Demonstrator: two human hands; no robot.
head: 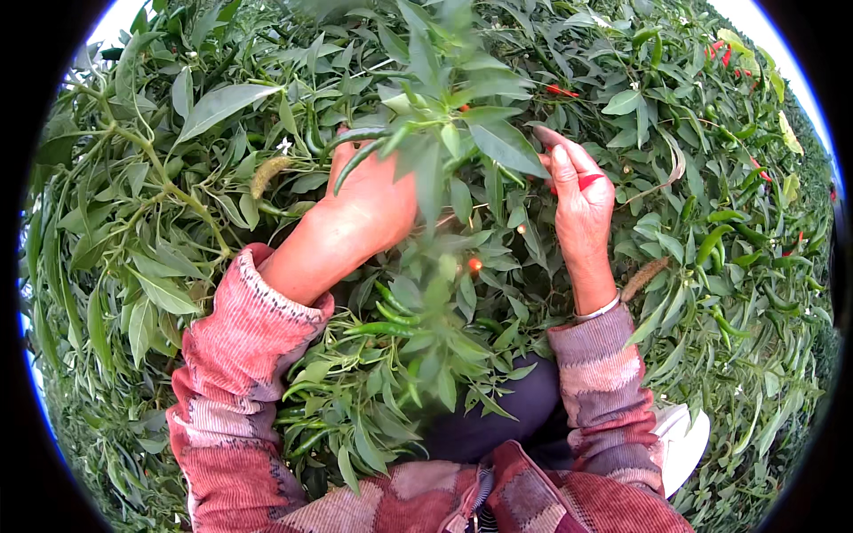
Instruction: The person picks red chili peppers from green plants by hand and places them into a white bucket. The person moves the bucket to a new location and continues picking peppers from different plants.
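My left hand (373,193) reaches into the chili plants, its back towards me. Leaves and green chili peppers (360,160) hide its fingers, so its grip cannot be made out. To the right, my right hand (580,186) is curled with thumb and fingers raised beside a leafy stem. A red chili pepper (590,180) shows in its palm, and more red is visible by the fingertips. Between the hands, a blurred chili shoot (433,126) rises close to the camera. A small orange-red fruit (474,264) hangs in the foliage below.
Dense chili plants surround me. Green chilies (713,243) hang at right and more green chilies (383,328) near my lap. Red chilies (563,90) show farther off. A thick branch (166,180) stands at left. Beside my right sleeve is a white object (683,443).
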